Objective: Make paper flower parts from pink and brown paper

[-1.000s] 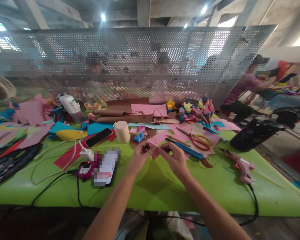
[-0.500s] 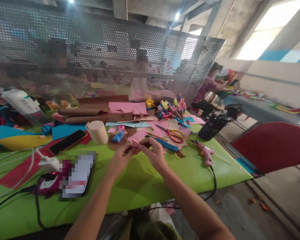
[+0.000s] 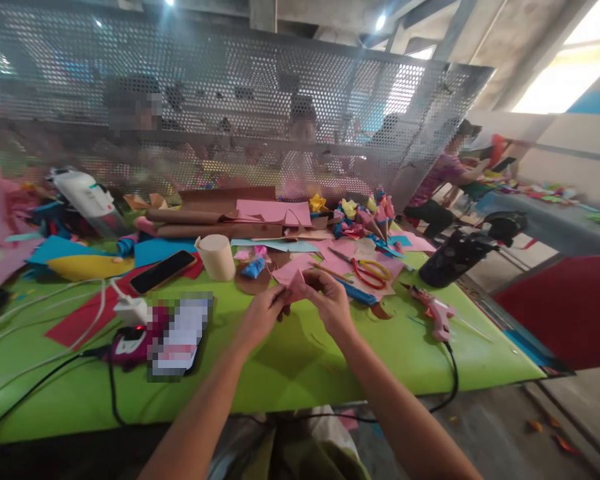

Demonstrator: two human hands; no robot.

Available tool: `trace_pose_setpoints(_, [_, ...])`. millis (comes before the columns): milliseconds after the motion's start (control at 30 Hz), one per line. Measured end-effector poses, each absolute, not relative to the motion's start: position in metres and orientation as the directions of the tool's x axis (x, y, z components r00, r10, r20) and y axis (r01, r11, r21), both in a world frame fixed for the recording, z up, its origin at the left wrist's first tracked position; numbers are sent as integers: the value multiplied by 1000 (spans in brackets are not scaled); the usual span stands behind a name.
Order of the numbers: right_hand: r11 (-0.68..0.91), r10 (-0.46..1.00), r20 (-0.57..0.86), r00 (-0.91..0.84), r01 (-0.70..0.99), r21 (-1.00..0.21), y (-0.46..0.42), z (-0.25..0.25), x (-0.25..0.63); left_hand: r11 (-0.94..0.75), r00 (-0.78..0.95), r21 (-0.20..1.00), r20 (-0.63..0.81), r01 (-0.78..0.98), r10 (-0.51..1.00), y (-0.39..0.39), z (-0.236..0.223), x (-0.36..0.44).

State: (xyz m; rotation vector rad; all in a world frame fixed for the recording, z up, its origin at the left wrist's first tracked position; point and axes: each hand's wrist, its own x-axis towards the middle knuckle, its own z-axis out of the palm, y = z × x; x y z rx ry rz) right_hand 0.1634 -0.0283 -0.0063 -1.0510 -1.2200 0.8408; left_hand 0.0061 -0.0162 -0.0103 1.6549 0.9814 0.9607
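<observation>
Fingers (image 3: 278,297) of L hand (image 3: 260,319) and R hand (image 3: 331,301) were both pinched on a small pink paper piece (image 3: 296,285), held up btwn the hands, looked clear of the surface (image 3: 415,360). Exact folds: too small to tell. Handling, my read: v. light, thin, stiff enough to keep shape, prob. not slippery; would crease or tear if pulled hard. Best hold = opp. edges, min. force. Pose: hands turned in twd each other, fingers curled, wrists raised; L forearm (image 3: 213,387) and R forearm (image 3: 397,393) angled in from near L and near R. Just beyond, far side: blue tool (image 3: 360,293) to R, scissors (image 3: 369,273) past it; blue bundle (image 3: 253,268) to L, then beige roll (image 3: 217,259). Glue gun (image 3: 439,315) lay well apart to R, phone (image 3: 183,337) near L.
</observation>
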Motion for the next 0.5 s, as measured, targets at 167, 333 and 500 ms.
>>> trace_pose_setpoints(167, [305,935,297,193,-8,-952,-26,-12,165,-258,360,936,161,239,919,-18,-8,7])
trace_pose_setpoints(333, [310,926,296,236,-24,-951,-25,-13,168,-286,347,934,202,212,916,-16,-10,6])
trace_pose_setpoints(500, [319,930,307,202,-26,-948,-25,-10,171,-338,345,901,237,272,908,-13,-13,4])
